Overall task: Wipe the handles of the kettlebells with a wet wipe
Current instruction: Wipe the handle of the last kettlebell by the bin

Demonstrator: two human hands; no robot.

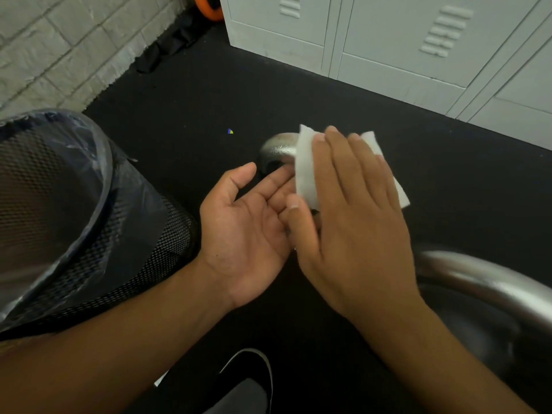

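Observation:
A white wet wipe (306, 171) lies spread under the straight fingers of my right hand (355, 222), which is palm down. My left hand (248, 228) is palm up with relaxed fingers, its fingertips under the wipe's near edge. Behind both hands a silver kettlebell handle (277, 147) curves up from the black floor, mostly hidden by the wipe and hands. A second, larger kettlebell handle (490, 282) arcs at the right edge, close to my right wrist.
A black mesh bin (167, 240) with a clear liner stands at the left. White lockers (388, 49) line the back right, a white brick wall (59, 49) the back left. A black shoe (254, 375) shows at the bottom. An orange wheel (209, 7) sits far back.

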